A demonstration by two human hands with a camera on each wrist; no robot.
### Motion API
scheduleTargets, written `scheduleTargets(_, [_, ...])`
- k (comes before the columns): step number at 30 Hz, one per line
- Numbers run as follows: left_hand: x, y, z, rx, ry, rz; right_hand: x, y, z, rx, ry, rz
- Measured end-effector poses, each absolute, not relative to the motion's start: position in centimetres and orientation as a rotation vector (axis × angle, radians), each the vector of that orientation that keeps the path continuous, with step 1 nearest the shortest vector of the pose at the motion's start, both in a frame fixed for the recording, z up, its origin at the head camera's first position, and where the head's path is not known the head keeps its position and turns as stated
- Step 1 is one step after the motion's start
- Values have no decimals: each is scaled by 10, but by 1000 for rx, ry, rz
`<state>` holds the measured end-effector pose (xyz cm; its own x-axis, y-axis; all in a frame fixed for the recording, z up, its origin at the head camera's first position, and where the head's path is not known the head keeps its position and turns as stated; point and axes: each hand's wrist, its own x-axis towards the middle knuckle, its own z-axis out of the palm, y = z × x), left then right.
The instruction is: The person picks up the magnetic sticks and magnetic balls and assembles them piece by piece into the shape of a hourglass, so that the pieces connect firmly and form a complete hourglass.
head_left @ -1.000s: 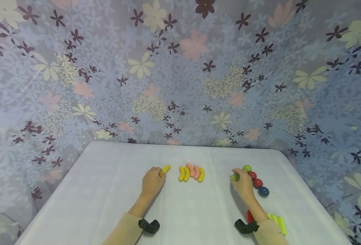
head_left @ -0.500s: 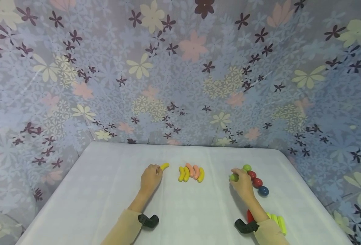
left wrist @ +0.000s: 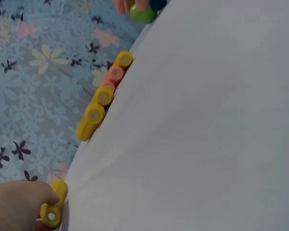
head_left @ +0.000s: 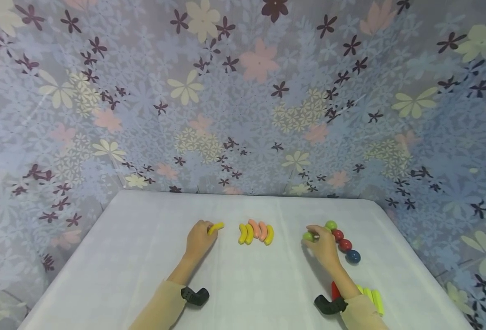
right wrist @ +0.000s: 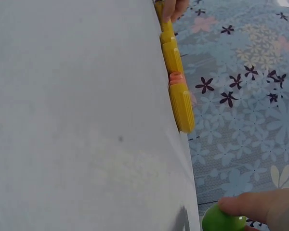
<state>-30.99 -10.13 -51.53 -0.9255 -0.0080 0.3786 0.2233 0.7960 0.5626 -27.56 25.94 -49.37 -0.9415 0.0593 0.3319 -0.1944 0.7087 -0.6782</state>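
My left hand (head_left: 199, 238) pinches a curved yellow rod (head_left: 216, 227) over the left-middle of the table; in the left wrist view a pale dot shows on the end of this yellow rod (left wrist: 51, 216). To its right lies a row of curved rods, with two yellow rods (head_left: 245, 233), two pink rods (head_left: 258, 229) and another yellow rod (head_left: 269, 234). My right hand (head_left: 323, 246) holds a green ball (head_left: 308, 236) between thumb and fingers, also visible as a green ball (right wrist: 222, 219) in the right wrist view. The palm sides of both hands are hidden from the head view.
Beside my right hand, a second green ball (head_left: 331, 225), two red balls (head_left: 345, 245) and a blue ball (head_left: 353, 256) form a slanting line. Yellow-green sticks (head_left: 377, 301) and a red piece (head_left: 335, 290) lie partly under my right forearm. A flowered cloth rises behind the white table (head_left: 156, 215).
My left hand has drifted left with the curved yellow rod, which now lies flatter. My right hand has shifted slightly left with the green ball. The row of rods stays put.
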Motion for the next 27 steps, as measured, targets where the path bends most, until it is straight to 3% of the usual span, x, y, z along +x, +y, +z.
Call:
scheduleTargets(14, [-252, -103, -518, -312, -2638, -1026, -261, 215, -493, 112, -2614, 1350])
scheduleTargets(27, [-230, -74, -515, -463, -2709, -1019, -253, 165, -505, 419, -2590, 1556])
